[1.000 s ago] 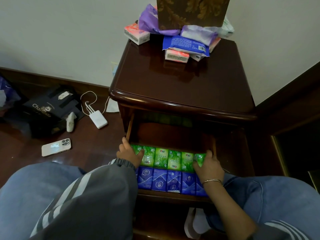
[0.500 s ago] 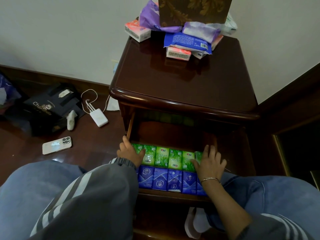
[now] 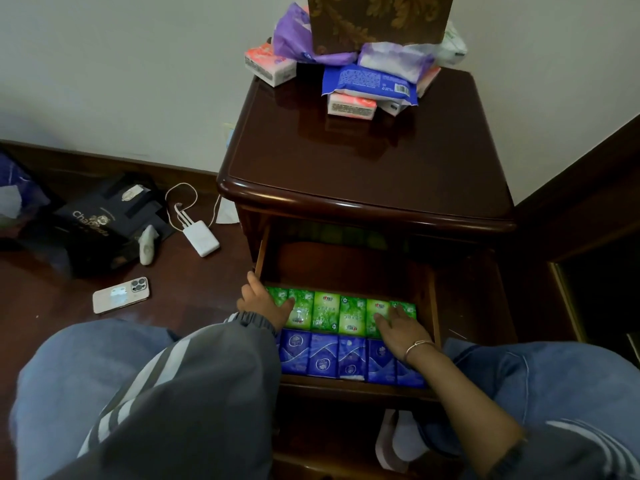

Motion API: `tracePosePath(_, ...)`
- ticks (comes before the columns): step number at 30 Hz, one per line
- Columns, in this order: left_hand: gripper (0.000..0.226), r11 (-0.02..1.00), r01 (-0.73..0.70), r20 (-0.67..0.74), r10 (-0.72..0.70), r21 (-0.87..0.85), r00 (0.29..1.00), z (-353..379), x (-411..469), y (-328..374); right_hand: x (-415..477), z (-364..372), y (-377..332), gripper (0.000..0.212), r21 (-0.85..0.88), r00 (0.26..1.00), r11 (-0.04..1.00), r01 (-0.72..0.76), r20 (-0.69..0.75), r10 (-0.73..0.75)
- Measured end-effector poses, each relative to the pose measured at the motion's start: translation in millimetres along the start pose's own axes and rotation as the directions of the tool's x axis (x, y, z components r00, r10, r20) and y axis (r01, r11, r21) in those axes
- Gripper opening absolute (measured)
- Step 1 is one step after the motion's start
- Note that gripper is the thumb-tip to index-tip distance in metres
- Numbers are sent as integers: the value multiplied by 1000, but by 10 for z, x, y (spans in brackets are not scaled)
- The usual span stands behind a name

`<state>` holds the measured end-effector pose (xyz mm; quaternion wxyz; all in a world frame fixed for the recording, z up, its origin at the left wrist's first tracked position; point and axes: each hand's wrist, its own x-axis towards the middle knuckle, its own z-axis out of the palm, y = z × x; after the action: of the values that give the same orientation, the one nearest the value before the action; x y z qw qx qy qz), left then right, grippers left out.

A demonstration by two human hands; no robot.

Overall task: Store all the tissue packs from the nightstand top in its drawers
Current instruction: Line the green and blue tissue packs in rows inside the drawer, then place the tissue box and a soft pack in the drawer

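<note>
Fingers [image 3: 382, 319] of the right hand [image 3: 398, 332], curled 1 second ago, now lie spread flat on the green packs [image 3: 351, 315] in the drawer [image 3: 346, 268]; left hand [image 3: 261, 301] stays, grip unclear. Row seems settled; tissue packs [image 3: 369, 84] wait well beyond.

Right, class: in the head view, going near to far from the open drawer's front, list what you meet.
Nearest: row of blue tissue packs → row of green tissue packs → bare drawer floor → nightstand top → pile of loose tissue packs → brown patterned box.
</note>
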<state>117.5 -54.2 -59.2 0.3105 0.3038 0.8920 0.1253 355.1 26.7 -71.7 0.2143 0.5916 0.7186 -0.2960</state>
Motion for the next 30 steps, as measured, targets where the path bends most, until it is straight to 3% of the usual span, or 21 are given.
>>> tracePosePath(3,98,1000,23,19,-23,-5,1000,0,-5,-1,-42,-29,52,68,-50,1000,999,0,14,0)
tracePosePath(9,88,996,82,19,-81,-40,997,-45,-22,54,-270,-213,16,53,100,994,994,42,101,-52)
tracePosePath(11,70,996,73,-39,-75,-43,996,-131,-24,103,-420,-350,-46,52,190,994,979,78,61,-91)
tracePosePath(14,48,994,20,-235,-45,-109,971,-396,-9,213,-671,-693,-137,46,204,963,944,259,-123,-238)
tracePosePath(17,30,933,-81,-466,-99,-351,879,-740,2,253,-951,-1178,-223,29,217,846,846,487,-356,-396)
tracePosePath(19,22,894,-147,-571,-138,-424,809,-951,28,216,-1012,-1528,-224,20,108,686,797,595,-584,-433)
tracePosePath(21,21,876,-198,-641,-152,-440,753,-1142,67,186,-868,-1868,-168,24,-8,544,822,569,-746,-385)
tracePosePath(22,23,867,-231,-671,-149,-442,726,-1237,89,195,-739,-2028,-138,30,-18,530,861,508,-781,-329)
tracePosePath(26,23,860,-365,-770,-48,-355,637,-1564,200,371,-149,-2387,-144,64,40,713,985,168,-695,-94)
tracePosePath(30,22,833,-517,-791,178,-195,585,-1804,341,710,230,-2358,-221,71,6,775,999,42,-631,-29)
